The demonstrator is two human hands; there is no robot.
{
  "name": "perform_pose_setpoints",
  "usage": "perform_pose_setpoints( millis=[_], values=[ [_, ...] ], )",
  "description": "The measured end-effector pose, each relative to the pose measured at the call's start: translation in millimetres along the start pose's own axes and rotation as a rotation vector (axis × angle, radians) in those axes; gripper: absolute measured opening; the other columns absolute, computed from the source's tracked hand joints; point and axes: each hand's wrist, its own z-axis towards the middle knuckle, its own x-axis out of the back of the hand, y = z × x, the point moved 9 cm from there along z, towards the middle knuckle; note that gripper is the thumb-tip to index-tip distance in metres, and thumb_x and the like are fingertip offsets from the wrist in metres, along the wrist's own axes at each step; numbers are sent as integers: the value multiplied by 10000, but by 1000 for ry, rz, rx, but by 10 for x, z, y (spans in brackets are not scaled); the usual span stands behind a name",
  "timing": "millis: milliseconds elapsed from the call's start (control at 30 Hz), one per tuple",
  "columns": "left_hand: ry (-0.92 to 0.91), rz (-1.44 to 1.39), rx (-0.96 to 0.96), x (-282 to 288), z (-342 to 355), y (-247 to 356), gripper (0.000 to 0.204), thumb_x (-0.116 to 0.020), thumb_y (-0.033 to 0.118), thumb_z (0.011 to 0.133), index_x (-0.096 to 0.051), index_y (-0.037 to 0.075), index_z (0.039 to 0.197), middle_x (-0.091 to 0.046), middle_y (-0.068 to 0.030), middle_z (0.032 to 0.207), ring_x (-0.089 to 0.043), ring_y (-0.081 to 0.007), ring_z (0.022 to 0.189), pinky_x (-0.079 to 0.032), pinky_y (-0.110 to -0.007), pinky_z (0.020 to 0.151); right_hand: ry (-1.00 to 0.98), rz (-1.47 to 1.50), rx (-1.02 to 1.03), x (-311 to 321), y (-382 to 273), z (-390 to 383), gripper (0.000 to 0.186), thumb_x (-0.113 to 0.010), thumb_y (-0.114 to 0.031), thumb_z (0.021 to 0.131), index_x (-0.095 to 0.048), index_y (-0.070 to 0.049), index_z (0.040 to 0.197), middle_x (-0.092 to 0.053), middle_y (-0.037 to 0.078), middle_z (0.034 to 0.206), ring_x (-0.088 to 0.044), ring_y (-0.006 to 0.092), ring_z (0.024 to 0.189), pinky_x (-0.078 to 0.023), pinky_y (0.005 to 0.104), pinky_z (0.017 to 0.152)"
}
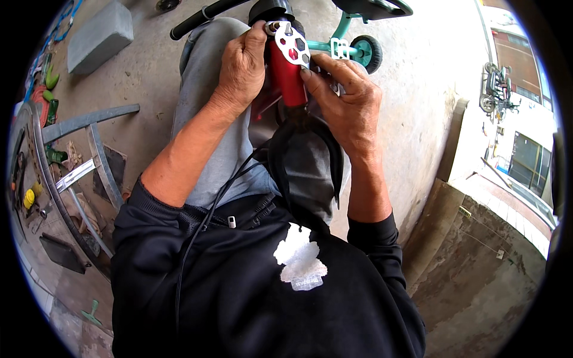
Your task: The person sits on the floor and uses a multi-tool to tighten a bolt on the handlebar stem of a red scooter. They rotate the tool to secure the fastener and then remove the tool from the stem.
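Observation:
A flat silver multi-hole wrench (290, 43) with hexagonal openings lies against the top of a red tube (291, 88), which looks like part of a small bike frame held between my knees. My left hand (242, 70) is closed at the wrench's upper left end, thumb and fingertips by a metal fitting. On the other side, my right hand (353, 101) pinches the wrench's lower right end between thumb and fingers. Black curved arms (278, 156) spread below the tube toward my lap. A black bar with a grip (194, 22) extends to the upper left.
A teal child's bike (343, 30) with a black wheel stands just beyond my right hand. At far left are a grey block (102, 40) and a metal-framed stand (98, 149) with tools and bottles around it. A low concrete wall (477, 262) runs along the right.

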Motion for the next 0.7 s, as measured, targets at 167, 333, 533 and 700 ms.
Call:
perform_pose_setpoints(
  millis=[167,333,533,700],
  values=[
    [71,131,-213,32,-8,81,522,-396,460,1060,-623,-10,1054,-651,-157,764,-628,-264,701,-506,-369,697,26,-53,38,-37,-154,-23,275,-786,-172,797,-730,-38,1031,-675,94,800,-645,237,747,-517,367,678],
    [49,121,-137,26,-21,126,533,-396,462,1059,-623,-19,1050,-666,-183,801,-649,-344,749,-513,-384,732,74,-54,27,-46,-194,-32,262,-785,-167,790,-729,-45,1015,-672,88,790,-643,244,740,-504,369,655],
    [26,87,-101,19,-10,80,544,-382,460,1063,-633,-23,1048,-673,-188,813,-657,-347,766,-516,-383,748,77,-94,28,-52,-249,-1,267,-790,-170,788,-729,-36,1011,-673,98,791,-648,251,739,-503,370,654],
    [16,106,-110,20,-10,80,542,-385,465,1061,-636,-16,1071,-680,-193,835,-667,-350,782,-517,-392,751,75,-81,25,-66,-239,26,276,-796,-184,786,-732,-26,1003,-681,106,799,-657,256,744,-511,371,656]
  ],
)
